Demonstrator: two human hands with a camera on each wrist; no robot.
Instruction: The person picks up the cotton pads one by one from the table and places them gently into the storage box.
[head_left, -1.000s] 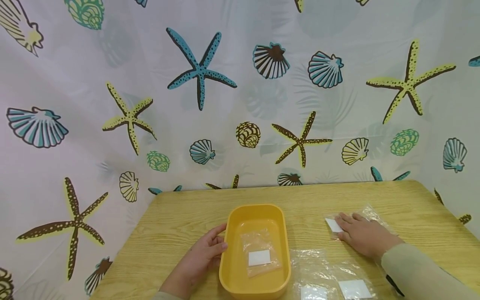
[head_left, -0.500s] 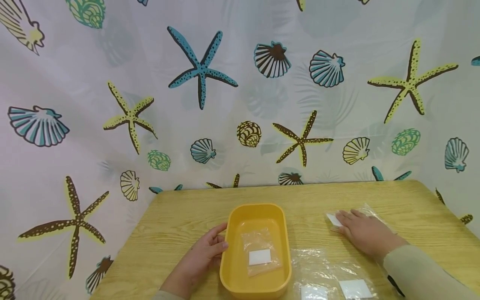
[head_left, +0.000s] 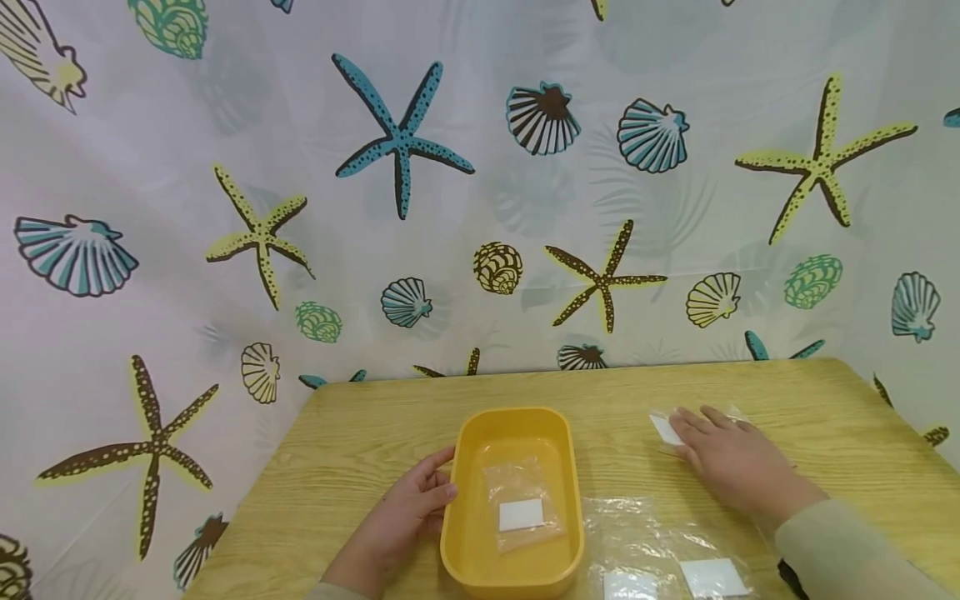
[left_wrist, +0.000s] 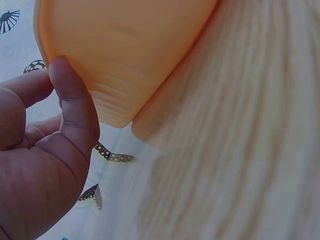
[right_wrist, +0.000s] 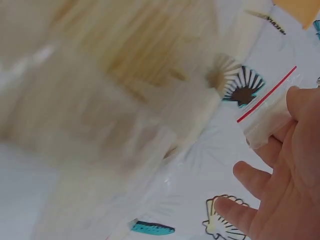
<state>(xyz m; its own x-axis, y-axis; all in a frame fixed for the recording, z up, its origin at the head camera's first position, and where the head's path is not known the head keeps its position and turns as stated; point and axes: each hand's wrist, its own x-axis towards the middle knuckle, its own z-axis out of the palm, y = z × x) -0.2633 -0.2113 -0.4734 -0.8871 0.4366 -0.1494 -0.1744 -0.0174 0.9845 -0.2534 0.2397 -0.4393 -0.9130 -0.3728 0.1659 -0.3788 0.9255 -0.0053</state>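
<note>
The yellow plastic tray (head_left: 512, 575) stands on the table, and inside it lies a clear zip bag (head_left: 521, 512) with a white piece in it. My left hand (head_left: 405, 508) grips the tray's left rim; in the left wrist view the thumb (left_wrist: 67, 80) rests against the wall. At the right, my right hand (head_left: 738, 458) pinches a small zip bag (right_wrist: 267, 115) with a red seal line between thumb and index finger, the other fingers spread. A white piece (head_left: 664, 428) shows past its fingertips in the head view. Most of this bag is hidden under the hand there.
Two clear bags with white pieces, one (head_left: 630, 585) beside the tray and one (head_left: 712, 577) further right, lie at the table's near edge. The wooden table (head_left: 360, 433) ends at a curtain (head_left: 450, 333) printed with starfish and shells.
My right hand has risen a little from the table, its fingers shifting with the bag's white piece. The left hand and the tray have stayed in place.
</note>
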